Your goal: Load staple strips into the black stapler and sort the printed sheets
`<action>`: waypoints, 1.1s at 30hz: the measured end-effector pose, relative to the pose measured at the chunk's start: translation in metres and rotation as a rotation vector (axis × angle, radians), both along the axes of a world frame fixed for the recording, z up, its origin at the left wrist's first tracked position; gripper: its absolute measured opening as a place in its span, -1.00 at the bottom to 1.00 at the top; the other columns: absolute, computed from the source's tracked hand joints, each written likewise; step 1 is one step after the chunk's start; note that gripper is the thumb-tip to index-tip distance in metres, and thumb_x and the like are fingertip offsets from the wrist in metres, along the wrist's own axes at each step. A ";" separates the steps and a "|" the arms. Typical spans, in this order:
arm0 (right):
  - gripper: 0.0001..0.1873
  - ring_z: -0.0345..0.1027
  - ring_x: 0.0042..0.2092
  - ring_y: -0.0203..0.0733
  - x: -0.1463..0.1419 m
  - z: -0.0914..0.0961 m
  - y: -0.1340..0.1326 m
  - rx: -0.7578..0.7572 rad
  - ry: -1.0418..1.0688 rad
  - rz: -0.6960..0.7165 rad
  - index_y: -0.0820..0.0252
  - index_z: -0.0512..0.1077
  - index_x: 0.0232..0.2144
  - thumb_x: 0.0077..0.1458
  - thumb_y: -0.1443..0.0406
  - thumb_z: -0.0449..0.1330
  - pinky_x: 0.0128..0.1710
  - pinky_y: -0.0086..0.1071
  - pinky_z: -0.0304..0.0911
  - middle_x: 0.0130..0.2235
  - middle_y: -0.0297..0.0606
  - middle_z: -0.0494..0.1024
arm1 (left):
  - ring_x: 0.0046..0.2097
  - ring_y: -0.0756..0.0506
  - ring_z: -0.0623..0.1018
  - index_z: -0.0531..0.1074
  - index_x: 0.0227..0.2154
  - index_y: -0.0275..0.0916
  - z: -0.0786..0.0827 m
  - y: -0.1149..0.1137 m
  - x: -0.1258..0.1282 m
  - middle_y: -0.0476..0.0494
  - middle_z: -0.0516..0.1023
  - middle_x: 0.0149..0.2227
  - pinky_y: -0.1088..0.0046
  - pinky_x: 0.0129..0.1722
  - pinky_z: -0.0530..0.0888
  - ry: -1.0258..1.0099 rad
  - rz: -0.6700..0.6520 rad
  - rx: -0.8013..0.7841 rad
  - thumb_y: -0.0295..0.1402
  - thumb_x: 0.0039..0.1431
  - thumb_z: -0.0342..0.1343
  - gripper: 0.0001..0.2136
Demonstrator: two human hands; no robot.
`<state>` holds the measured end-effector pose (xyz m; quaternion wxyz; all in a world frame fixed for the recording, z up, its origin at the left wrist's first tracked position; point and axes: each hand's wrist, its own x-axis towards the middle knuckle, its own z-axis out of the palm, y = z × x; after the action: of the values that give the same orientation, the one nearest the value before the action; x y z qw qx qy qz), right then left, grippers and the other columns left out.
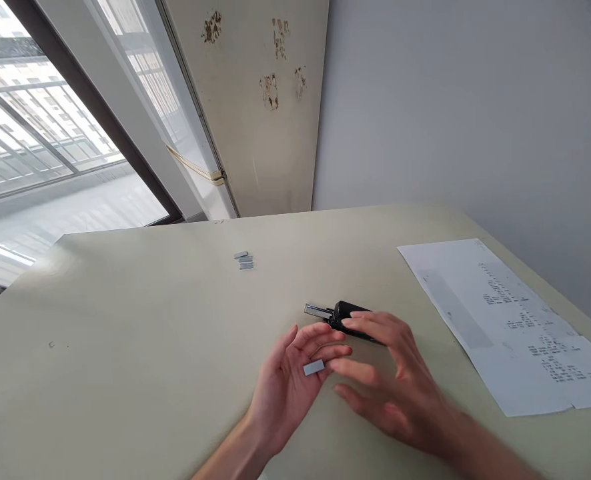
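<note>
My left hand (295, 380) is palm up with its fingers lightly curled, cradling a short grey strip of staples (314, 367) on the palm side near the fingers. Just to its right, my right hand (393, 380) hovers with fingers apart and nothing visible between them. Its index or middle fingertip comes close to the right end of the strip; whether they touch I cannot tell. Behind both hands lies a black stapler (346, 313), its metal staple channel sticking out to the left. My right fingers cover part of the stapler's body.
Farther back on the pale table (150, 347) lie several staple strips (245, 261) in a small group. A printed paper sheet (455, 307) is on the right. A tiny loose staple (51, 345) sits at far left. A wall (450, 100) stands behind.
</note>
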<state>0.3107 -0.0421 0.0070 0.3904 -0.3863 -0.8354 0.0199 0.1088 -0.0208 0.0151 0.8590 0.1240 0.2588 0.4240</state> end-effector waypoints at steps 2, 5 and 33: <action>-0.83 0.26 0.33 0.12 -0.007 -0.001 -0.003 0.002 -0.022 0.014 0.04 0.53 -0.09 0.29 0.37 0.31 0.29 0.13 0.23 0.25 -0.06 0.32 | 0.08 -0.30 0.62 0.63 -0.02 -0.37 0.002 -0.002 0.002 -0.40 0.65 0.07 0.26 0.11 0.44 0.001 -0.055 0.028 -0.16 0.48 -0.01 -0.59; -0.85 0.20 0.37 0.16 -0.011 -0.006 -0.004 -0.016 -0.039 -0.018 0.06 0.55 -0.09 0.31 0.38 0.31 0.33 0.18 0.16 0.29 -0.05 0.30 | 0.15 -0.34 0.59 0.62 0.02 -0.35 0.003 -0.004 0.003 -0.41 0.61 0.14 0.24 0.10 0.43 -0.004 -0.108 0.045 -0.13 0.50 -0.04 -0.57; -0.86 0.22 0.39 0.05 -0.009 -0.004 -0.001 -0.045 -0.040 0.069 0.11 0.56 -0.22 0.37 0.41 0.22 0.34 0.08 0.24 0.25 -0.12 0.50 | 0.21 -0.35 0.55 0.59 0.01 -0.32 0.003 -0.002 0.004 -0.40 0.64 0.09 0.28 0.07 0.37 -0.069 -0.162 0.007 -0.03 0.48 -0.02 -0.54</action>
<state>0.3022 -0.0427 0.0035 0.3637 -0.3664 -0.8553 0.0444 0.1129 -0.0225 0.0184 0.8984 0.1329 0.2167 0.3582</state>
